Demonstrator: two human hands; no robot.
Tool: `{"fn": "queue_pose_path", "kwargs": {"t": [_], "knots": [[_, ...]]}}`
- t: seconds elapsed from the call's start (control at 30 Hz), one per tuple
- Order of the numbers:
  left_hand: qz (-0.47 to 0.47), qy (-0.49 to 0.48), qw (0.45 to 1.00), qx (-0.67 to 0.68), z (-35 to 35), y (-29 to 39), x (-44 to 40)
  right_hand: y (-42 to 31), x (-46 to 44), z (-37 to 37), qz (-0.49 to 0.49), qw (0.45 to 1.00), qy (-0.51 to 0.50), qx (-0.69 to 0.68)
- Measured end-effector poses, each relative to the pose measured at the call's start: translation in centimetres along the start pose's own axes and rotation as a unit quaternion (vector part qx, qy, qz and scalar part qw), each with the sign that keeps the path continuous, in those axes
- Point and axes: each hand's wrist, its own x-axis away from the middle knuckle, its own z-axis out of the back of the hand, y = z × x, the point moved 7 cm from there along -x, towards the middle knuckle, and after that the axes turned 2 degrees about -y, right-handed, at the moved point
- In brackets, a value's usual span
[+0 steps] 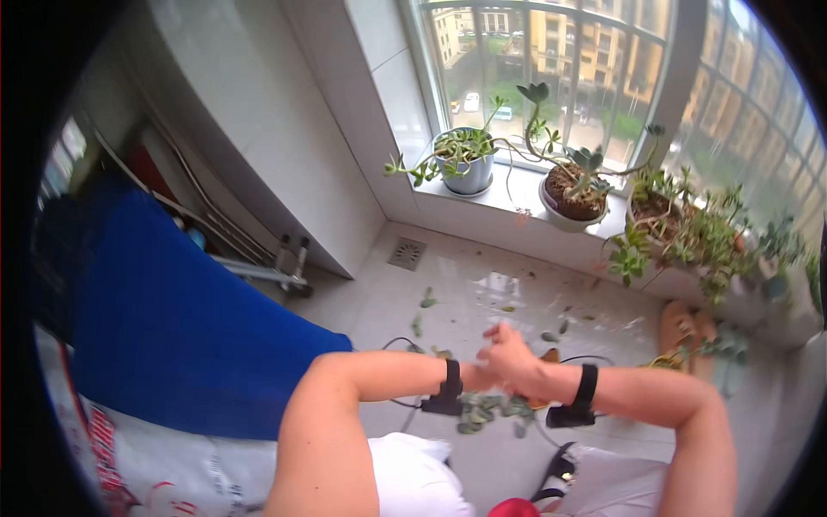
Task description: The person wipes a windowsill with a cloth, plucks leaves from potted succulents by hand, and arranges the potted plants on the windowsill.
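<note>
My right hand point(515, 360) crosses over my left hand point(482, 376) in front of my knees, and the two touch or nearly touch. The right fingers point up and left, loosely bent and a little apart, with nothing visible in them. Most of the left fingers are hidden behind the right hand and blurred. Just below the hands lies a pile of succulent cuttings point(487, 415) on the tiled floor. An orange-brown object point(541, 401) beside the pile is mostly covered by my right hand and wrist. Loose succulent leaves point(428, 298) are scattered farther out on the tiles.
Potted succulents stand on the window ledge: a grey-blue pot point(467, 172), a white pot point(575, 211) and trailing plants point(680, 226). Pink slippers point(680, 332) lie at right. A blue cloth point(189, 319) covers something at left, near a floor drain point(407, 253).
</note>
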Motion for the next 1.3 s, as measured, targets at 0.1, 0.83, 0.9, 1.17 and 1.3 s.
{"fn": "queue_pose_path", "kwargs": {"t": [0.1, 0.83, 0.9, 1.17, 1.3], "knots": [[-0.005, 0.149, 0.983, 0.107, 11.6, 5.7, 2.1, -3.0, -5.3, -0.4, 0.155, 0.985, 0.075, 0.030], [0.288, 0.540, 0.760, 0.220, 32.8, 12.9, 9.3, -10.0, 2.5, 8.3, 0.157, 0.945, -0.091, -0.272], [0.198, 0.619, 0.663, 0.371, 33.2, 9.6, 10.1, -8.7, 1.0, 9.2, 0.138, 0.956, -0.061, -0.250], [-0.153, 0.627, 0.589, 0.486, 40.7, 2.0, 4.9, -12.8, -7.2, 12.6, 0.161, 0.975, 0.088, -0.127], [-0.248, 0.551, 0.626, 0.493, 42.6, 0.1, 1.3, -13.7, -16.4, 12.1, 0.158, 0.972, 0.141, -0.103]]}}
